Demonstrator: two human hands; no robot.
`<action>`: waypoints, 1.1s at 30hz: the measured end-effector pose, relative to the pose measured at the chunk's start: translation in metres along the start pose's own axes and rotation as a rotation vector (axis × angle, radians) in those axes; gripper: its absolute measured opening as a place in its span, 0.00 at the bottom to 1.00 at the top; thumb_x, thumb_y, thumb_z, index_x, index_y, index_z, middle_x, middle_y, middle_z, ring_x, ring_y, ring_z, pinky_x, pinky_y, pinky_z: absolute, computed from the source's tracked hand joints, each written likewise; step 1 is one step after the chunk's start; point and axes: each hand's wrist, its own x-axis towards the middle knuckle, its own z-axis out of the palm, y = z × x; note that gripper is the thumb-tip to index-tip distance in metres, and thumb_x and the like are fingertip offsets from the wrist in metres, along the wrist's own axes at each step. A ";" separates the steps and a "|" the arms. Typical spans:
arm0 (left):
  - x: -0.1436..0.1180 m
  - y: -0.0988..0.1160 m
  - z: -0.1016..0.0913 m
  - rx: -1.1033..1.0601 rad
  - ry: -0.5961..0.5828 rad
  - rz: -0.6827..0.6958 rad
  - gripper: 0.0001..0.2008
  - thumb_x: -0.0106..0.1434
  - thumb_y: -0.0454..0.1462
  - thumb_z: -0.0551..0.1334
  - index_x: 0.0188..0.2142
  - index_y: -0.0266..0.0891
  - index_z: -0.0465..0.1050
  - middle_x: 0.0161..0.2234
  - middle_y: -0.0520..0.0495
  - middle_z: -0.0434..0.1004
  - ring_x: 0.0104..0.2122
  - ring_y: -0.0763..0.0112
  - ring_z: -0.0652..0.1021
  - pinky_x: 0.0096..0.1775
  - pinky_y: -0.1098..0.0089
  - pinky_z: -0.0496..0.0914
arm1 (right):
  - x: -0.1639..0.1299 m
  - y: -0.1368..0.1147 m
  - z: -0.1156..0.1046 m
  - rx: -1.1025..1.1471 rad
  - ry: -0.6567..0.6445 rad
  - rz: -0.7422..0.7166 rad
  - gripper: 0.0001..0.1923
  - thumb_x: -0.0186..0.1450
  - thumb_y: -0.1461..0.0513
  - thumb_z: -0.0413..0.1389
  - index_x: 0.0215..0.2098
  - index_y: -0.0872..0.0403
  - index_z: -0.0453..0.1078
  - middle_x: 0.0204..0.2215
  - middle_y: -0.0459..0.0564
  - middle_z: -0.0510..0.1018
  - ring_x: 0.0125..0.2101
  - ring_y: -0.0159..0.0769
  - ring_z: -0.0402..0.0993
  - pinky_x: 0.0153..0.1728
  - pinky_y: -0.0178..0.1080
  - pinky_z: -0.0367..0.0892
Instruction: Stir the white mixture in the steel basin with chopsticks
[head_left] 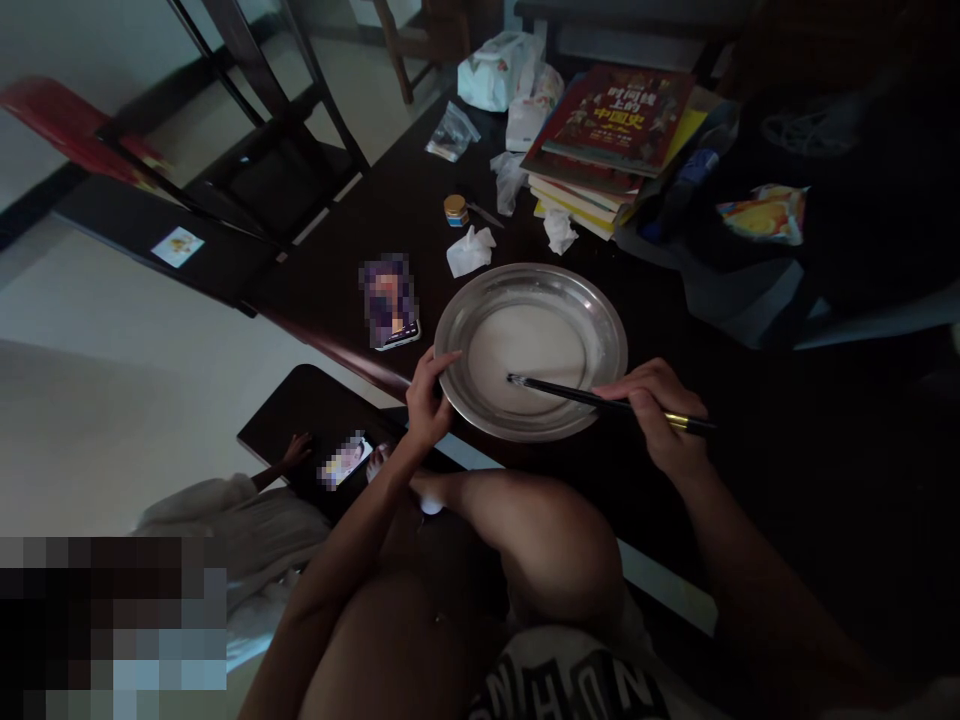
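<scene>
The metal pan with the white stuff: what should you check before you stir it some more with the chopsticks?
1. Left hand steadies the metal pan at its rim: ok.
2. Right hand has a grip on the chopsticks: ok.
3. Chopstick tips sit in the white mixture: ok.
4. Pan fully on the table: not ok, its near rim is at the table edge.
5. Phone apart from the pan: ok.
6. Mixture smooth: cannot tell, too dim.
</scene>
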 end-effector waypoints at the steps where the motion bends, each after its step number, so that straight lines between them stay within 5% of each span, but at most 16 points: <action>1: 0.000 0.000 0.000 -0.007 0.002 0.003 0.21 0.73 0.49 0.55 0.57 0.43 0.71 0.56 0.38 0.76 0.55 0.57 0.79 0.53 0.57 0.75 | 0.000 0.000 0.000 -0.007 -0.030 -0.009 0.14 0.73 0.62 0.52 0.43 0.43 0.80 0.36 0.43 0.87 0.36 0.38 0.80 0.40 0.47 0.69; 18: -0.003 -0.006 0.001 -0.078 0.018 -0.030 0.34 0.71 0.53 0.59 0.71 0.48 0.55 0.66 0.38 0.68 0.63 0.54 0.74 0.62 0.54 0.71 | 0.000 -0.001 0.000 -0.023 0.000 -0.035 0.14 0.73 0.64 0.51 0.43 0.44 0.79 0.36 0.45 0.87 0.36 0.38 0.80 0.39 0.47 0.70; 33: -0.003 -0.001 -0.002 -0.044 -0.024 -0.064 0.32 0.72 0.54 0.56 0.70 0.45 0.57 0.64 0.36 0.71 0.62 0.52 0.75 0.60 0.52 0.73 | 0.001 -0.001 0.002 -0.008 -0.066 -0.068 0.12 0.72 0.64 0.53 0.42 0.45 0.79 0.38 0.44 0.88 0.36 0.38 0.82 0.41 0.47 0.69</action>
